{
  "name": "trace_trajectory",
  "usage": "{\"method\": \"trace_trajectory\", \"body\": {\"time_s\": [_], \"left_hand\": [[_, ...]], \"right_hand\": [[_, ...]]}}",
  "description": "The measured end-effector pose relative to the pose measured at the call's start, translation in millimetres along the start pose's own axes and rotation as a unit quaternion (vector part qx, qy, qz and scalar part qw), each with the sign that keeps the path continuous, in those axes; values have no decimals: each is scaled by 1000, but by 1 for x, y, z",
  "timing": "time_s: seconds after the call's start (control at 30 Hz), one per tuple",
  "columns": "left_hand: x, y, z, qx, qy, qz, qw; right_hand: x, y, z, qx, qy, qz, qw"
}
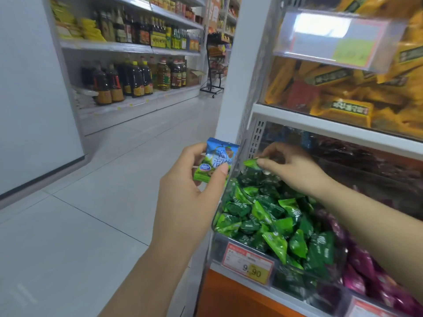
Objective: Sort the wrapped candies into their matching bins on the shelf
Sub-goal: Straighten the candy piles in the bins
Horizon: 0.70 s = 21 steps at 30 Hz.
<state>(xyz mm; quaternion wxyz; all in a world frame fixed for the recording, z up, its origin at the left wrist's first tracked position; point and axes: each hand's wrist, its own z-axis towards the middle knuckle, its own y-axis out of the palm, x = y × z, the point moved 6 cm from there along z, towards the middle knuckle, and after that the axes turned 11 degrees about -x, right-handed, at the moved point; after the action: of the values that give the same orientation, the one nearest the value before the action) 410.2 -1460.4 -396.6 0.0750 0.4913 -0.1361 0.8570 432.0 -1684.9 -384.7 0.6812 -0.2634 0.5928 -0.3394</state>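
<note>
Over bin's (288,274) corner, right hand (295,168) pinches candy (251,163); left hand (190,191) grips packet (217,159).

Bright, even light fills the aisle; shadows on the pale floor (91,213) are faint. White glare washes out the tag holder (332,37) upper right, and the yellow packets (343,92) beneath look smeared. The left hand (190,193), its blue candy packet (217,161), the right hand (295,168) and its green candy (251,163) are sharp. The white shelf post (231,76) leans, bent by the wide lens.

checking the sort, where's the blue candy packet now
Head view, centre: the left hand holds the blue candy packet just left of the bin of green candies.
</note>
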Motion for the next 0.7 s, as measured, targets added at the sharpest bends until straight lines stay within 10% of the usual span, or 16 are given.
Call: {"method": "trace_trajectory", "body": {"time_s": [0.7], "left_hand": [[64, 196, -64, -332, 104, 149, 926]], "right_hand": [[40, -83, -252, 52, 33, 250, 966]]}}
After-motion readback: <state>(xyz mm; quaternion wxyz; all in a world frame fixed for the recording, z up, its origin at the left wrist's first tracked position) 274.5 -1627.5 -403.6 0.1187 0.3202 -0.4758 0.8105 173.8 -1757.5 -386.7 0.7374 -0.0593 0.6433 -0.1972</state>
